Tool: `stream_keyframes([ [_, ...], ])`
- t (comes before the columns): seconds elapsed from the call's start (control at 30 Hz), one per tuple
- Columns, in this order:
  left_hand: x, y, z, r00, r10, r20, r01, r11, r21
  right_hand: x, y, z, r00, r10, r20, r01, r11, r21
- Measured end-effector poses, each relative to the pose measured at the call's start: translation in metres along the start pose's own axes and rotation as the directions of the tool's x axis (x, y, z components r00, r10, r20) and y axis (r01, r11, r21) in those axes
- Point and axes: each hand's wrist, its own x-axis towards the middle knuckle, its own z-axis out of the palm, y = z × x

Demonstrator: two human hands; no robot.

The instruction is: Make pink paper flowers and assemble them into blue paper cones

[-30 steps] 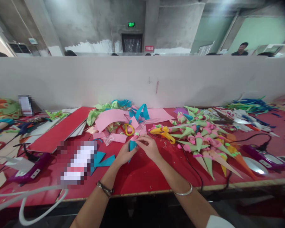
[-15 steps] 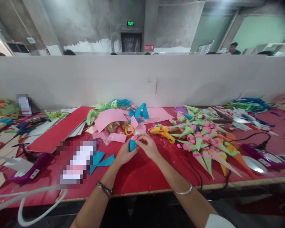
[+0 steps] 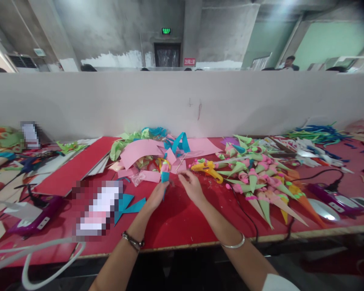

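My left hand (image 3: 157,196) is closed around a small blue paper cone (image 3: 164,177) with a pink and green top. The cone stands nearly upright, its lower tip showing below my fingers. To its right, my right hand (image 3: 191,186) is apart from the cone, fingers bent and slightly spread, with nothing visible in them. Just beyond those fingertips a thin stick (image 3: 181,161) slants over pink paper (image 3: 141,152). A yellow glue gun (image 3: 208,169) lies right of my right hand. Behind the cone, yellow-handled scissors (image 3: 164,164) are partly hidden.
Many finished-looking paper cones (image 3: 255,178) are piled at right. A purple power strip (image 3: 336,199) and a cable lie beyond them. On the left are a blurred phone (image 3: 100,208), blue paper pieces (image 3: 132,207) and a red board (image 3: 79,165). A white partition (image 3: 124,101) closes the back.
My right hand has drawn away from the cone, to the right. My left hand has shifted slightly left and turned the cone, so more of its length and its pink top show.
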Motion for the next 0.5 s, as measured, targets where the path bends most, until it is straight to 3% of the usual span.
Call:
stream_keyframes([
  [0.13, 0.002, 0.003, -0.001, 0.998, -0.02, 0.059, 0.03, 0.986, -0.164, -0.003, 0.001, 0.002, 0.984, -0.117, 0.138, 0.14, 0.974, -0.176],
  [0.27, -0.002, 0.009, 0.0, 0.995, -0.021, 0.096, 0.048, 0.953, -0.298, -0.005, -0.004, -0.001, 0.941, -0.26, 0.216, 0.331, 0.839, -0.432],
  [0.37, -0.005, 0.012, 0.0, 0.991, -0.018, 0.133, 0.082, 0.865, -0.495, -0.007, -0.01, -0.004, 0.902, -0.307, 0.303, 0.426, 0.737, -0.525],
  [0.5, -0.005, 0.013, -0.001, 0.987, 0.018, 0.158, 0.093, 0.742, -0.663, -0.009, -0.015, -0.003, 0.873, -0.321, 0.366, 0.481, 0.684, -0.548],
])
